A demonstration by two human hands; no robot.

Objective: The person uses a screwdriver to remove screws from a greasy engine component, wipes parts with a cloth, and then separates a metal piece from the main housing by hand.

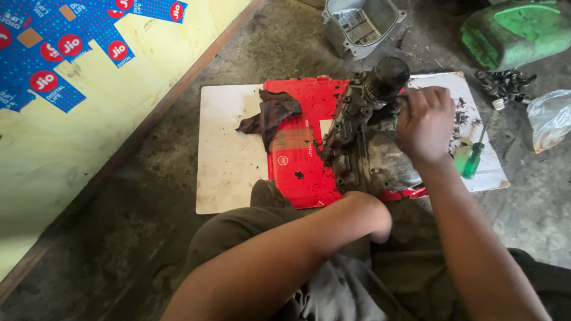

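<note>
A greasy metal engine assembly (357,148) with a black cylindrical filter (388,76) on top stands on a red sheet (297,166) laid over a white board (229,148). My right hand (425,122) is curled against the assembly's upper right side, just beside the filter, with its fingers closed on a part there. My left forearm (285,249) reaches in from the lower left and bends down at the wrist by the base of the assembly. The left hand itself is hidden.
A dark rag (270,113) lies on the board's left part. A green-handled screwdriver (474,159) rests at the right edge. Behind are a grey metal cover (360,21), a green container (514,30), small black parts (505,83) and a plastic bag (550,116). A yellow wall (89,119) runs along the left.
</note>
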